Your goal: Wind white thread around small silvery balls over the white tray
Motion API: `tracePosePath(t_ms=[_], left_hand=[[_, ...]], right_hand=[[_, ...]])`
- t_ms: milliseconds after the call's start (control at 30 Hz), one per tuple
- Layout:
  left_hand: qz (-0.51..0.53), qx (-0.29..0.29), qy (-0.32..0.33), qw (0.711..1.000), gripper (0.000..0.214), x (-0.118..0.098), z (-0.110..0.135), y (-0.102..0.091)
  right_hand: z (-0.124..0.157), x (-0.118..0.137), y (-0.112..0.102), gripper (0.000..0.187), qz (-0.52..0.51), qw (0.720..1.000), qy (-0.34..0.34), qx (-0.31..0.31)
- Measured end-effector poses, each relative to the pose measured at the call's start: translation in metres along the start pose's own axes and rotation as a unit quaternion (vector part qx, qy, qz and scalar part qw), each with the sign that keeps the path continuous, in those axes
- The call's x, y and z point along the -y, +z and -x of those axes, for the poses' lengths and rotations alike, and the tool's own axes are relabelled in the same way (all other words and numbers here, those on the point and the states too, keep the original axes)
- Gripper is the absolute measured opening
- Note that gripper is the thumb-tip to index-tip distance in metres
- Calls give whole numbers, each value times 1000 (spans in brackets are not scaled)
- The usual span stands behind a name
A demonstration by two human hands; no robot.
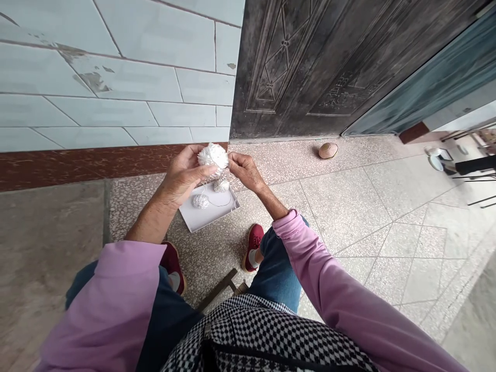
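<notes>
White fluffy yarn pom-pom (213,157) sits at centre frame, gripped by the curled left hand (184,175), the right hand (242,170) pinching its edge. Below, two small thread balls (200,201) lie in a white cardboard tray (219,215) on the speckled terrazzo floor (341,217); a fine thread (220,204) beside them is barely visible.
</notes>
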State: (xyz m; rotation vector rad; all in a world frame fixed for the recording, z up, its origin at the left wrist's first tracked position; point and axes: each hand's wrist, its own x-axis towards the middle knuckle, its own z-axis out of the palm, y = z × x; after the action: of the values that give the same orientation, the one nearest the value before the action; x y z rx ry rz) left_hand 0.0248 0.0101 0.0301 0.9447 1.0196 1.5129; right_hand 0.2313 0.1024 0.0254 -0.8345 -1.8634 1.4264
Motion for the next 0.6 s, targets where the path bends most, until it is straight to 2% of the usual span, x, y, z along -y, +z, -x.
tracePosePath(t_ms=[200, 367, 467, 600], left_hand=[[-52, -78, 34, 995, 73, 21, -16, -14], [-126, -110, 59, 984, 74, 32, -22, -16], [-178, -90, 68, 978, 69, 30, -19, -14], [-210, -1, 24, 977, 60, 20, -11, -10]], right_hand=[[6, 0, 4, 62, 11, 999, 0, 43], [12, 6, 0, 74, 1, 997, 1, 80], [15, 16, -4, 77, 0, 997, 34, 73], [17, 31, -10, 72, -3, 997, 67, 30]])
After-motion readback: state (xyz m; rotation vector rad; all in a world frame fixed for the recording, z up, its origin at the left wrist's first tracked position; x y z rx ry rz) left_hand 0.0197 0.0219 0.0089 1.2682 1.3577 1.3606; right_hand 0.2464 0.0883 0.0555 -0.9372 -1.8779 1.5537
